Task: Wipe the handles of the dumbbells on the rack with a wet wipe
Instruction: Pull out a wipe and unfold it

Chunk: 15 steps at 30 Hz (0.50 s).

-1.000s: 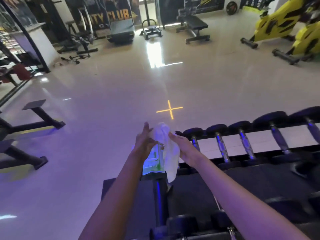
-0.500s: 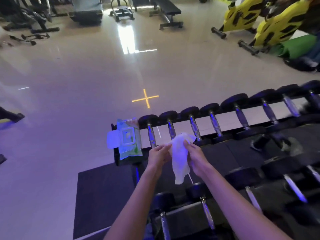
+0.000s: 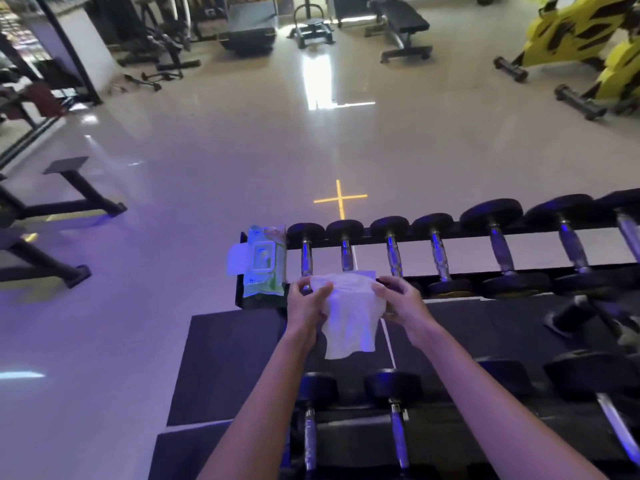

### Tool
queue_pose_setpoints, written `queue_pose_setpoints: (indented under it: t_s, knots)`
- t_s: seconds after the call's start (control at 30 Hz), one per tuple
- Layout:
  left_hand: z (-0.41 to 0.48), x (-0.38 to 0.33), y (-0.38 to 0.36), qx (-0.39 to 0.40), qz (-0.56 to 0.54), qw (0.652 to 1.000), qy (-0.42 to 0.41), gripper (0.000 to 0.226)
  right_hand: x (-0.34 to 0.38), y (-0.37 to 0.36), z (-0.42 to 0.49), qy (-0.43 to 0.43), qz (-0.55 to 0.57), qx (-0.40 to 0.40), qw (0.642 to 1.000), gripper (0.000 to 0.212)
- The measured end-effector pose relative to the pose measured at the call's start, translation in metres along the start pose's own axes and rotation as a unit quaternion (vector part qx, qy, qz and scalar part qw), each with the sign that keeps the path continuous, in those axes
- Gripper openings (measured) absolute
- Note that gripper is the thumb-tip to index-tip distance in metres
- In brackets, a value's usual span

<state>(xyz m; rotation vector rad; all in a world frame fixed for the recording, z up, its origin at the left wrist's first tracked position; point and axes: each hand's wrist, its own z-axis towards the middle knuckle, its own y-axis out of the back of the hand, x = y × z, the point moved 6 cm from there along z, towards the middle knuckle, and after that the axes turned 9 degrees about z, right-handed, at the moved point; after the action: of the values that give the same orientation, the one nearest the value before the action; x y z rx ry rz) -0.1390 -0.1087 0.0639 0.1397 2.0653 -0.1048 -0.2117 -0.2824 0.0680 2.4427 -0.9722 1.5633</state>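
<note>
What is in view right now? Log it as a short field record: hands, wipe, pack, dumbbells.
left hand: fingers pinch the wet wipe's left upper edge
right hand: fingers pinch its right upper edge
wet wipe: white, spread between both hands, lower part hanging free
wipe pack: green, flap open, lying at the left end of the top row
top-row dumbbells: side by side on the rack, chrome handles bare
wiping: not yet begun; the wipe wraps no handle

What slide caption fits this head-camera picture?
The left hand and right hand hold a wet wipe spread before the top-row dumbbells; the wipe pack lies at the rack's end.
</note>
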Motion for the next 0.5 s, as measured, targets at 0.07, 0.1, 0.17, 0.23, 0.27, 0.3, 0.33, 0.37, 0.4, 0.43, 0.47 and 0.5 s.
queue_pose_setpoints:
  t_s: [0.07,0.1,0.17,0.23,0.27,0.3,0.33,0.37,0.4,0.43,0.47,0.5]
  knots:
    - [-0.009,0.002,-0.003,-0.011,0.004,1.000,-0.015,0.037,0.004,0.006,-0.001,0.002,-0.012,0.027,1.000,0.030]
    - [-0.012,0.003,-0.004,-0.005,0.004,1.000,-0.019,0.034,0.006,0.008,-0.001,0.002,-0.019,0.040,0.999,0.030]
    - [-0.018,0.005,-0.006,0.024,-0.003,0.999,-0.025,0.030,0.008,0.012,-0.002,0.009,-0.035,0.059,0.998,0.027]
    - [-0.025,0.005,-0.004,0.046,0.016,0.998,-0.038,0.023,0.013,0.014,-0.004,0.021,-0.047,0.073,0.996,0.021]
    - [-0.028,0.005,-0.003,0.048,0.030,0.997,-0.044,0.019,0.016,0.014,-0.007,0.027,-0.049,0.081,0.995,0.019]
    - [-0.030,0.006,-0.001,0.043,0.034,0.997,-0.048,0.017,0.018,0.014,-0.009,0.035,-0.050,0.088,0.994,0.018]
    - [-0.032,0.006,0.002,0.035,0.027,0.998,-0.049,0.015,0.021,0.014,-0.011,0.043,-0.050,0.091,0.994,0.020]
    - [-0.033,0.007,0.004,0.028,0.013,0.998,-0.049,0.014,0.023,0.013,-0.012,0.052,-0.053,0.090,0.993,0.021]
    - [-0.034,0.007,0.006,0.027,0.000,0.998,-0.050,0.015,0.025,0.013,-0.014,0.061,-0.059,0.086,0.993,0.022]
    - [-0.034,0.006,0.008,0.034,-0.005,0.998,-0.052,0.020,0.026,0.012,-0.015,0.069,-0.070,0.083,0.992,0.021]
    - [-0.034,0.005,0.008,0.049,0.001,0.997,-0.056,0.029,0.028,0.011,-0.017,0.077,-0.079,0.081,0.991,0.021]
    - [-0.035,0.002,0.007,0.069,0.019,0.995,-0.063,0.041,0.030,0.011,-0.018,0.086,-0.086,0.082,0.989,0.021]
